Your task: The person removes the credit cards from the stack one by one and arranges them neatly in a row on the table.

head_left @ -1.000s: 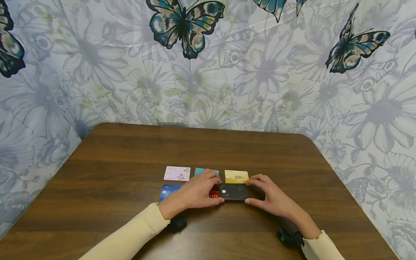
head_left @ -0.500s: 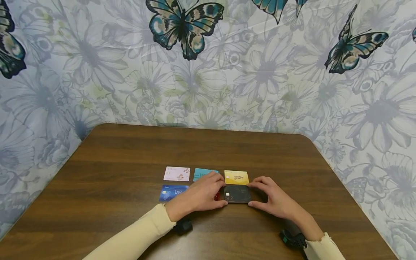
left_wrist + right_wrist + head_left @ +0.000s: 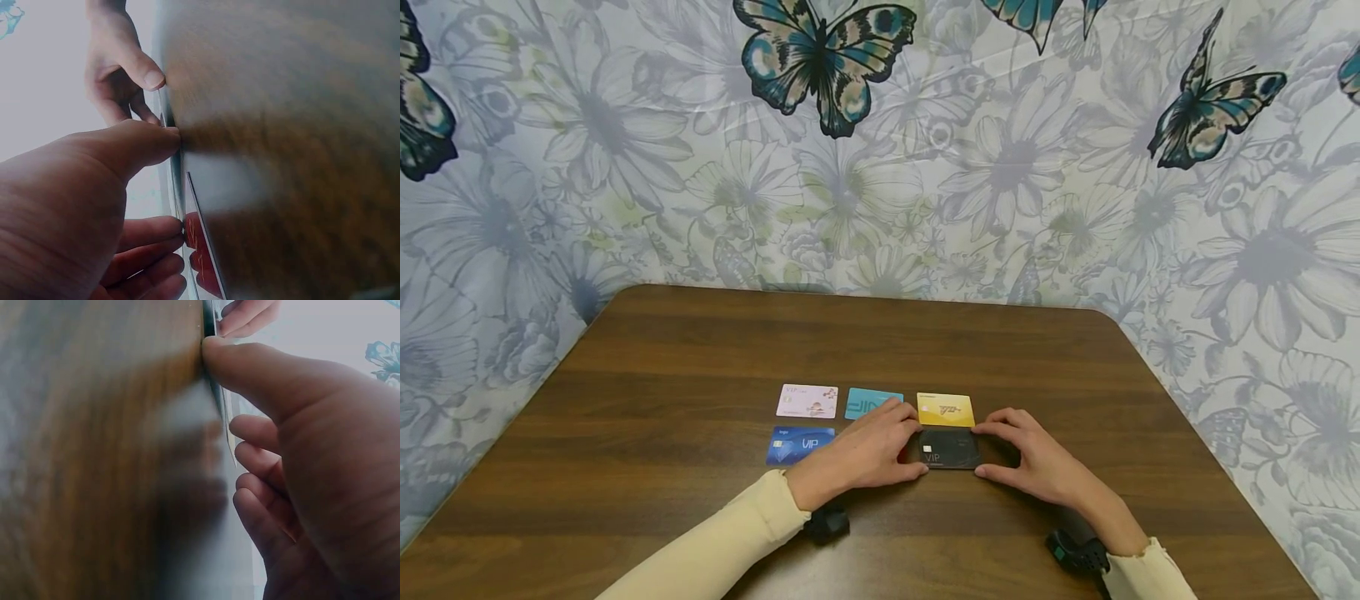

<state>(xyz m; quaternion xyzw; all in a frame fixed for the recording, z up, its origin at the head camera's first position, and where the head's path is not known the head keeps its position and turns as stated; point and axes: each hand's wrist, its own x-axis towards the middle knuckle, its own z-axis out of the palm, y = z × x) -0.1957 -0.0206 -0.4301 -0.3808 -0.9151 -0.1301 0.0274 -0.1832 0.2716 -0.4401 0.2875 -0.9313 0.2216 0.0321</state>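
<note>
A black VIP card (image 3: pixel 951 450) lies on the table in the head view, with a hand at each short end. My left hand (image 3: pixel 867 450) pinches its left corners between thumb and forefinger. At the right corners, my right hand (image 3: pixel 1037 462) does the same. Just behind sits a yellow card (image 3: pixel 945 409), close to the black card's far edge. A red card (image 3: pixel 205 262) shows under the left fingers in the left wrist view; in the head view that hand covers it. In the right wrist view, the right thumb (image 3: pixel 234 361) touches the card's edge.
Left of the yellow card lie a teal card (image 3: pixel 861 402), partly behind the left hand, and a pale pink card (image 3: pixel 807 401). A blue VIP card (image 3: pixel 793 446) is beside the left wrist. The brown wooden table (image 3: pixel 850 342) ends at a flowered backdrop (image 3: pixel 865 208).
Both hands have shifted right and slightly nearer with the black card, most of it in the first half second. The red card has gone out of sight in the head view; more of the blue card shows.
</note>
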